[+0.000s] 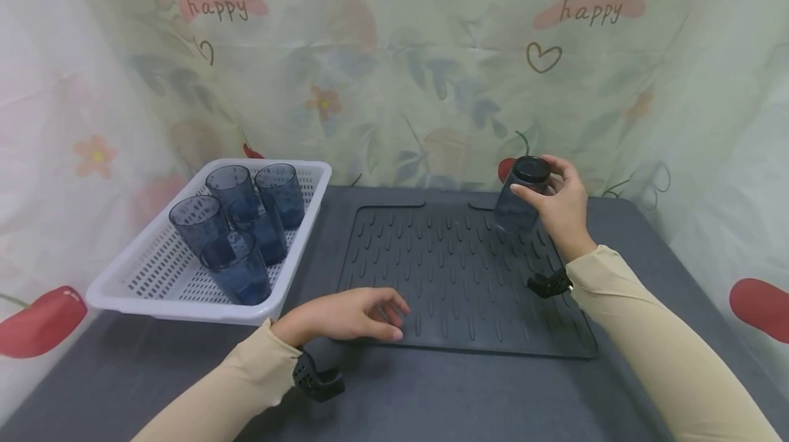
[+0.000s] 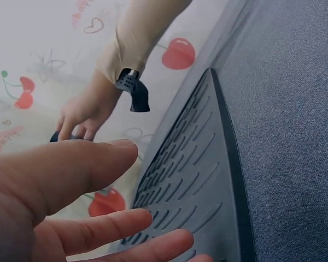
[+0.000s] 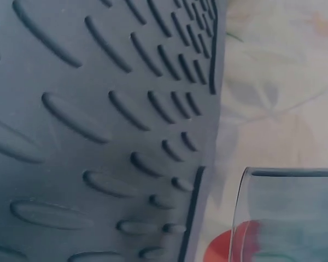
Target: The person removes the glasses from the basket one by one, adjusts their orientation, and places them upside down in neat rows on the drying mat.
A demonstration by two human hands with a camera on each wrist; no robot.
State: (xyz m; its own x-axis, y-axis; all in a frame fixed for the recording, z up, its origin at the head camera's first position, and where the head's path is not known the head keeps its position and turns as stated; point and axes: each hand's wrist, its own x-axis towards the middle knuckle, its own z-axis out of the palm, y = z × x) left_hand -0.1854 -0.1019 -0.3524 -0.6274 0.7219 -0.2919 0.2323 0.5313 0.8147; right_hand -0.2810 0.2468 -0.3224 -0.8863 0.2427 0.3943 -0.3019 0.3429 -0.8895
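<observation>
My right hand (image 1: 564, 205) grips a blue-tinted drinking glass (image 1: 516, 210) near its base. The glass is upside down, mouth downward, over the far right part of a dark ridged drying mat (image 1: 431, 277). In the right wrist view the rim end of the glass (image 3: 290, 218) shows at the lower right, beside the ridged mat. My left hand (image 1: 354, 313) hangs over the mat's near left corner, fingers loosely bent with nothing in them. The left wrist view shows its thumb and fingers spread apart.
To the left, a white plastic basket (image 1: 151, 308) holds several more blue-tinted glasses (image 1: 237, 271), mouths up and some leaning. A dark grey cloth (image 1: 462, 394) covers the table. Behind and beside it hangs a printed curtain (image 1: 394, 86) with hearts and cherries.
</observation>
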